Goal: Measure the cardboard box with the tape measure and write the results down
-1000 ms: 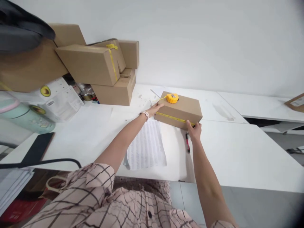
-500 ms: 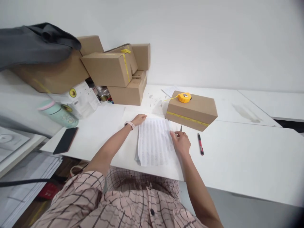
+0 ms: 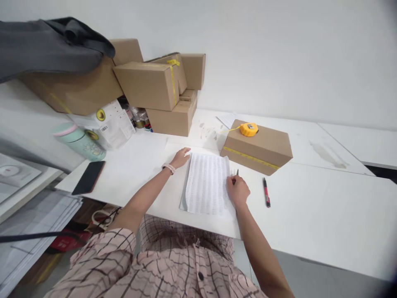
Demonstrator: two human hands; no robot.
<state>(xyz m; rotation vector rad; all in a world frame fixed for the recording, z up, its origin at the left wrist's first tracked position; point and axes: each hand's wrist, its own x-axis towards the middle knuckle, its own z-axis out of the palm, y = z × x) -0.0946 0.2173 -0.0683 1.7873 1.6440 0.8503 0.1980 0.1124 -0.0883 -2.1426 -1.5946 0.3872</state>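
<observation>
Printed sheets (image 3: 207, 184) with rows of small text lie in a stack on the white table, their lower left edge curling up. My left hand (image 3: 180, 158), with a pale band on its wrist, is at the stack's upper left corner, thumb and fingers slightly apart. At the right edge of the sheets rests my right hand (image 3: 238, 190), fingers curled round a pen (image 3: 237, 172) whose dark end pokes out above them. A red and black pen (image 3: 266, 193) lies to the right of that hand.
Behind the right hand a cardboard box (image 3: 260, 145) carries a yellow tape measure (image 3: 249, 129), its tape running along the front. More boxes (image 3: 145, 85) are stacked at the back left. A green bottle (image 3: 81, 142) and a phone (image 3: 89, 178) are at the left.
The view has shifted slightly. My right hand's fingers have drawn closer together round the pen, and my left thumb and fingers have parted a little at the sheets' corner.
</observation>
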